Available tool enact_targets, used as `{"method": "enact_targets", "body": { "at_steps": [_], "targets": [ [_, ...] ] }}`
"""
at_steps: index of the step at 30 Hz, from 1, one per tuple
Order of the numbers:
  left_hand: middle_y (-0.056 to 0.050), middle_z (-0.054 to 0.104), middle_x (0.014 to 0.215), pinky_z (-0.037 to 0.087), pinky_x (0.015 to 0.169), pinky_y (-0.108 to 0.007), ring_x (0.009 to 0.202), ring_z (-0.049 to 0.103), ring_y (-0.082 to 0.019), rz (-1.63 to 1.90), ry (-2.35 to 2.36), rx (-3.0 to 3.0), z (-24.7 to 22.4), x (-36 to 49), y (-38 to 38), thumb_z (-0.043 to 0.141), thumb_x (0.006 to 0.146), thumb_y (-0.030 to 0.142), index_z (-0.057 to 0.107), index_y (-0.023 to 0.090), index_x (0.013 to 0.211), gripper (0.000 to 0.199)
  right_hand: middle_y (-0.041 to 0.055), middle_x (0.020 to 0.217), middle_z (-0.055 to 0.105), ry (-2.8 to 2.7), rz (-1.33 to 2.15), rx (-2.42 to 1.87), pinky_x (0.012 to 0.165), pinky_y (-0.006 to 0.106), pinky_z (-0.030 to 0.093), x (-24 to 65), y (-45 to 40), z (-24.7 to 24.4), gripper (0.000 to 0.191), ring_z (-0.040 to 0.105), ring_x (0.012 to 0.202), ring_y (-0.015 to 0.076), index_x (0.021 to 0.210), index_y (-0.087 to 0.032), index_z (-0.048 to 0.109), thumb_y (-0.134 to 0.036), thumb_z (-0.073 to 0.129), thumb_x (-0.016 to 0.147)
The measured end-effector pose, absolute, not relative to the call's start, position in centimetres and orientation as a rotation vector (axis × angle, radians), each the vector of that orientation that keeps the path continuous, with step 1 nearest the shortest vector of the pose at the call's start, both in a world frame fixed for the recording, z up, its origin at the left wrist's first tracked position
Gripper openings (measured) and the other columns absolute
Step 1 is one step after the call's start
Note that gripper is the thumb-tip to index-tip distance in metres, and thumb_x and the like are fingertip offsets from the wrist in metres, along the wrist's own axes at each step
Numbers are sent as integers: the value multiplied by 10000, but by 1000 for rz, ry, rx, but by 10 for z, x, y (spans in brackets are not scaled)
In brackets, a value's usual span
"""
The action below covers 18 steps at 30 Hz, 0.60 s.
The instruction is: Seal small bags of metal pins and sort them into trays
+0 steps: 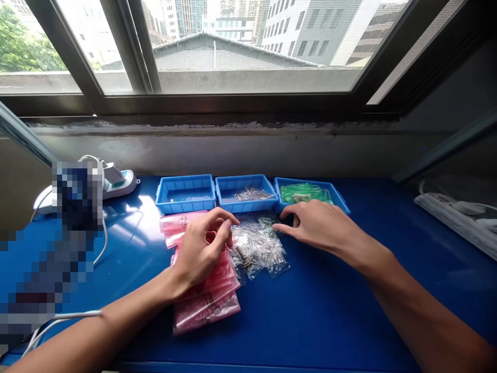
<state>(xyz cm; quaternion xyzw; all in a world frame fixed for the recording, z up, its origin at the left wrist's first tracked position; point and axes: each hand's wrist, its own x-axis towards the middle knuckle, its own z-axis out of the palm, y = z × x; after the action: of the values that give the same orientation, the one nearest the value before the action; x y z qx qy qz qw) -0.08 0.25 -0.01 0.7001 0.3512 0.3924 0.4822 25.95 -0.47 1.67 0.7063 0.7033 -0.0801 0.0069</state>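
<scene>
Counting three blue plastic trays (246,204) standing in a row along the far side of the blue table (349,321), nearly touching one another. Holding a few thin metal pieces (186,198) in the left tray, a loose pile of metal pins (252,195) in the middle tray, and green plastic bags (305,192), at least two, in the right tray. Lying in front of the trays: a stack of pink zip bags (205,305), several, exact count hidden by overlap. Lying just beside it: a cluster of clear zip bags (262,251), also overlapping, count unclear, containing small metal parts (243,257). Resting over the pink stack: the left hand (202,248), fingers half curled, grip impossible to confirm. Reaching toward the clear cluster: the right hand (318,225), open, fingers spread, fingertips (275,227) just beside the bags.
</scene>
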Motion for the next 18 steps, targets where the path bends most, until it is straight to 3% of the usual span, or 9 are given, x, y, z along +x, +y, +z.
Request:
{"method": "enact_targets", "body": {
  "at_steps": [5, 7, 10, 12, 15, 18],
  "targets": [
    [18, 625, 661, 460, 527, -190, 573, 594, -99, 928, 866, 1703, 1, -1, 2, 537, 1022, 260, 666, 140, 960, 187, 41, 813, 783, 2129, -364, 2219, 602, 320, 445, 250, -6, 11, 249, 727, 817, 263, 1017, -219, 758, -443, 691, 930],
    [17, 625, 662, 468, 540, -192, 580, 596, -100, 915, 867, 1704, 1, -1, 2, 539, 1021, 262, 665, 141, 958, 186, 22, 796, 774, 2165, -423, 2192, 586, 308, 429, 249, -7, 11, 276, 722, 778, 242, 1145, -216, 717, -402, 678, 944],
    [17, 624, 663, 464, 541, -192, 580, 598, -101, 901, 870, 1710, 1, 0, 3, 538, 1019, 270, 660, 144, 954, 186, 15, 808, 768, 2210, -389, 2127, 576, 301, 409, 249, -10, 13, 478, 719, 771, 241, 1407, -226, 593, -376, 666, 959],
    [13, 630, 670, 456, 531, -193, 577, 599, -102, 894, 871, 1719, 1, 0, 3, 537, 1018, 276, 660, 147, 945, 193, 21, 826, 768, 2201, -358, 2085, 583, 300, 406, 250, -11, 14, 532, 718, 776, 247, 1474, -248, 549, -378, 653, 968],
    [-3, 656, 691, 467, 537, -203, 594, 622, -115, 887, 874, 1753, 2, 0, 4, 534, 1014, 277, 668, 149, 932, 202, 38, 820, 758, 2199, -351, 2059, 563, 300, 391, 253, -11, 15, 489, 707, 740, 252, 1408, -234, 592, -407, 657, 955],
    [-15, 671, 692, 470, 536, -212, 595, 634, -126, 876, 887, 1780, 3, 1, 4, 530, 1008, 275, 678, 151, 930, 208, 25, 731, 723, 2246, -403, 2062, 532, 298, 371, 258, -11, 14, 289, 684, 672, 241, 1131, -231, 688, -426, 684, 918]
  ]
}}
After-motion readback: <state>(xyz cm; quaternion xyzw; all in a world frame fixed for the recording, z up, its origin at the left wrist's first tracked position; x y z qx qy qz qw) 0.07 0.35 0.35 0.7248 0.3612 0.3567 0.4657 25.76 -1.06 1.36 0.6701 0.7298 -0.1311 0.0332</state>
